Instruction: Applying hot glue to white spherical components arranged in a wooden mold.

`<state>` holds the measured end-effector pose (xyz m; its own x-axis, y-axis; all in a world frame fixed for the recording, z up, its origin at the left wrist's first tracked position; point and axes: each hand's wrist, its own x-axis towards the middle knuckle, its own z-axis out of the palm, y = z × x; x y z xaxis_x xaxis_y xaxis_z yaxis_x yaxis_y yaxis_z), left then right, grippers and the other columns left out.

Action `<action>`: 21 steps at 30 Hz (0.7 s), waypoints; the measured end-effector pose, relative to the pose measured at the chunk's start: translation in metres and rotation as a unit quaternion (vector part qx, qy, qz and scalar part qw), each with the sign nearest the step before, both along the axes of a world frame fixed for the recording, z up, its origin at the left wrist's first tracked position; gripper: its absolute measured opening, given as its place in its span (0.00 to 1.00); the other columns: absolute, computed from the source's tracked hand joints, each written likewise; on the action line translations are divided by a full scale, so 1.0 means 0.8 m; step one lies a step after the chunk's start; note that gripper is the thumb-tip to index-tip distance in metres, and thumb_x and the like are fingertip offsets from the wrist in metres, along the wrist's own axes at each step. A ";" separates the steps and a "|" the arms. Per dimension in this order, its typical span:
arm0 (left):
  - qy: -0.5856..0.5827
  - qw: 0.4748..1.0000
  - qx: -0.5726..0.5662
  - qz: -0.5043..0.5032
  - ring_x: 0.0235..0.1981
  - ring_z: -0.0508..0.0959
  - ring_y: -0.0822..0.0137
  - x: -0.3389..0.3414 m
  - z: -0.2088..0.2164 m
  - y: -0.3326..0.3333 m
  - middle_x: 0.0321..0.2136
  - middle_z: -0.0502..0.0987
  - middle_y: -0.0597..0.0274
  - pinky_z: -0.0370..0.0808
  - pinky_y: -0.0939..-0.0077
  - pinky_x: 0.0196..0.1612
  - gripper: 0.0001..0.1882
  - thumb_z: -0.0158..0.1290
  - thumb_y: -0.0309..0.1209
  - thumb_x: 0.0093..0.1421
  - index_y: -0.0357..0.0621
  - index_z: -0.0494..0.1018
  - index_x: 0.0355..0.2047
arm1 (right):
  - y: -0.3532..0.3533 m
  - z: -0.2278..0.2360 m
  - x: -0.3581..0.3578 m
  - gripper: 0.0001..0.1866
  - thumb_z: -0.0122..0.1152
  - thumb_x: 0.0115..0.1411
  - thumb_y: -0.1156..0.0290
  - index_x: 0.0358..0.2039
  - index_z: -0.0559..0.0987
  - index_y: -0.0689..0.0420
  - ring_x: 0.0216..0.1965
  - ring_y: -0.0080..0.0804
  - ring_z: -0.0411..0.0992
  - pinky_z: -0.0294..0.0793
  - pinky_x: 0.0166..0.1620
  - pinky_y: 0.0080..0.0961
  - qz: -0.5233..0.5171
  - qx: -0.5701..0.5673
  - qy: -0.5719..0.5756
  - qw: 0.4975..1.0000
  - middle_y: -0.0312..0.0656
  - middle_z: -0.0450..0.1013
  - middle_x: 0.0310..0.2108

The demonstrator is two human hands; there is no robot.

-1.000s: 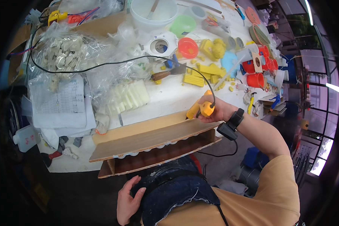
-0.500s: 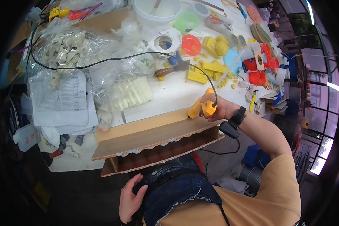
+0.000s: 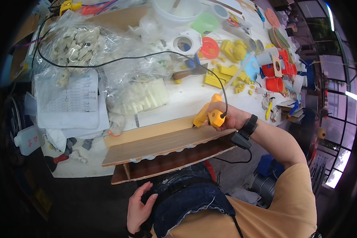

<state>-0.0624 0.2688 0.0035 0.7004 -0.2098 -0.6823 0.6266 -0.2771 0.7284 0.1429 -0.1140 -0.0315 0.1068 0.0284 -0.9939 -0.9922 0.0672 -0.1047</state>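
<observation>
Yellow glue gun (image 3: 208,114) sits in the right hand (image 3: 229,117), whose grip is clenched around its handle, nozzle tipped down and to the left so that it meets the far edge of the upper wooden board (image 3: 162,143). That board lies at the near edge of the table (image 3: 186,97), stacked over a darker lower board (image 3: 174,162) with a row of pale pieces showing in the gap between them. A black cord (image 3: 119,59) runs from the gun's back across the table to the far left. The left hand (image 3: 139,208) rests flat on the person's denim-covered lap, its grip released and holding nothing. Beyond the boards lie clear plastic bags of whitish parts (image 3: 77,45), a printed sheet (image 3: 72,97) and scattered yellow plastic pieces (image 3: 222,73).
</observation>
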 end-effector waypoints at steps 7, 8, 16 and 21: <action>0.007 1.000 -0.001 0.001 0.50 0.80 0.56 -0.004 -0.006 0.013 0.48 0.80 0.46 0.74 0.69 0.55 0.24 0.63 0.28 0.59 0.35 0.72 0.55 | 0.035 0.005 0.004 0.20 0.66 0.51 0.65 0.42 0.73 0.59 0.32 0.34 0.77 0.79 0.34 0.27 -0.041 0.031 0.012 0.999 0.48 0.76 0.36; 0.008 1.000 -0.001 0.001 0.50 0.80 0.56 -0.006 -0.008 0.015 0.48 0.80 0.46 0.74 0.69 0.55 0.24 0.63 0.28 0.59 0.35 0.72 0.55 | 0.041 0.007 0.005 0.20 0.66 0.51 0.66 0.42 0.72 0.59 0.31 0.34 0.76 0.79 0.34 0.27 -0.048 0.029 0.012 0.998 0.47 0.75 0.35; 0.080 0.995 0.041 0.046 0.48 0.81 0.61 -0.022 -0.034 0.049 0.45 0.81 0.48 0.74 0.71 0.53 0.21 0.61 0.28 0.61 0.32 0.73 0.53 | 0.053 0.003 0.007 0.21 0.67 0.50 0.67 0.43 0.71 0.59 0.31 0.35 0.76 0.81 0.38 0.28 -0.016 0.064 0.010 0.998 0.47 0.74 0.35; 0.101 0.987 0.096 0.082 0.37 0.77 0.72 -0.043 -0.085 0.094 0.35 0.81 0.58 0.73 0.78 0.44 0.16 0.57 0.31 0.65 0.31 0.76 0.47 | 0.062 0.014 0.007 0.21 0.66 0.52 0.65 0.44 0.72 0.59 0.37 0.39 0.79 0.81 0.39 0.30 -0.025 0.070 -0.010 0.997 0.47 0.75 0.36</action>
<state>-0.0969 0.3440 -0.0647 0.5606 0.0417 -0.8270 0.8008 -0.2814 0.5286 0.1489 -0.0643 -0.0200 0.1315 0.1604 -0.9783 -0.9851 0.1319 -0.1107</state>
